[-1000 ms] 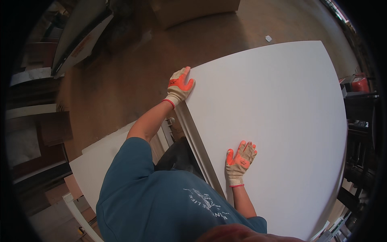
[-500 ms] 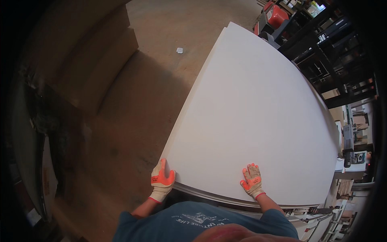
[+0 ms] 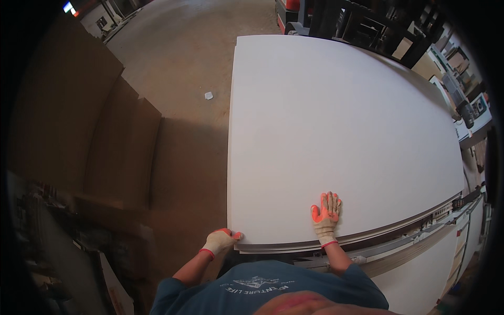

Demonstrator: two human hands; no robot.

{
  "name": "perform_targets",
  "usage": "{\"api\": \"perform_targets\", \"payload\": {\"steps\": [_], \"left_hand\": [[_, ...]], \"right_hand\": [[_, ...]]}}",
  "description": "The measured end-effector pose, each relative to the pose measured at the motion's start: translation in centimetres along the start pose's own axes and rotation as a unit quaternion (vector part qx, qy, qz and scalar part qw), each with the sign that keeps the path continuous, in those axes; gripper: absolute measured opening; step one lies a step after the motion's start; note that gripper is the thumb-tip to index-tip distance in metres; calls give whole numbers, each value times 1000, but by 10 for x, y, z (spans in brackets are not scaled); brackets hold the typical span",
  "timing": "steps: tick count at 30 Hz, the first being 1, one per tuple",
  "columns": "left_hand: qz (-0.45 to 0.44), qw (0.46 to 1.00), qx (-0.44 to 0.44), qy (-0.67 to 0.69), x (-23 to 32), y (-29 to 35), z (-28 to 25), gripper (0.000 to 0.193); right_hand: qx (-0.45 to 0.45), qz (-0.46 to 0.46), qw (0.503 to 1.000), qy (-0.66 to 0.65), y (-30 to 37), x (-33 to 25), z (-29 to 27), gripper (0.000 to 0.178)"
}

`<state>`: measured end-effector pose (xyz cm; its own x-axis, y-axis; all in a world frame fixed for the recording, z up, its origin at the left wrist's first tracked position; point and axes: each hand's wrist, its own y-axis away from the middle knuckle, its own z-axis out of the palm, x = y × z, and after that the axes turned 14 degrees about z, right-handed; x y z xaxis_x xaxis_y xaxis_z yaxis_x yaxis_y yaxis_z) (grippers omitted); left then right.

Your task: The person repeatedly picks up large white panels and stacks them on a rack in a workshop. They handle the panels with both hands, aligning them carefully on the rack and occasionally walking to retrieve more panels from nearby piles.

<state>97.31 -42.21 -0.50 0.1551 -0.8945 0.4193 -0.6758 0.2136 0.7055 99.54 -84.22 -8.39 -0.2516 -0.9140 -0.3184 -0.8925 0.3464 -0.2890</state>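
Observation:
A large white board (image 3: 336,136) lies flat in front of me, on top of at least one other sheet whose edge shows along the near side. At its near left corner is my left hand (image 3: 220,240), in a cream and orange work glove. Its thumb rests over the top face and the other fingers are curled at the edge, partly hidden. Further right, my right hand (image 3: 326,212), gloved alike, lies flat on the white surface near the front edge, fingers stretched forward.
Tall stacks of brown panels (image 3: 123,142) stand to the left across the floor. A white scrap (image 3: 209,95) lies on the floor. Dark machine framework (image 3: 362,26) rises beyond the board's far edge. Metal rails (image 3: 399,247) and more pale panels are at the near right.
My view has turned, so the board now appears straighter. My left hand has gone from lying along the left edge to curling round the near corner. My right hand stays flat on the board.

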Motion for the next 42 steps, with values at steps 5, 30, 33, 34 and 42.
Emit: {"api": "perform_targets", "payload": {"steps": [5,30,33,34,42], "left_hand": [[30,995,-78,48,2,-12,-16,70],[33,880,-473,34,49,-18,30,53],[255,824,-501,-66,46,-8,5,62],[261,848,-459,-45,34,-5,-8,62],[157,937,-255,180,-167,-51,-121,65]], "right_hand": [[-10,28,999,-16,20,-28,-8,61],[-82,542,129,-826,255,-202,7,42],[12,630,268,-728,253,-213,-1,61],[39,647,313,-694,252,-217,-4,62],[124,676,414,-597,297,-215,-7,39]]}}
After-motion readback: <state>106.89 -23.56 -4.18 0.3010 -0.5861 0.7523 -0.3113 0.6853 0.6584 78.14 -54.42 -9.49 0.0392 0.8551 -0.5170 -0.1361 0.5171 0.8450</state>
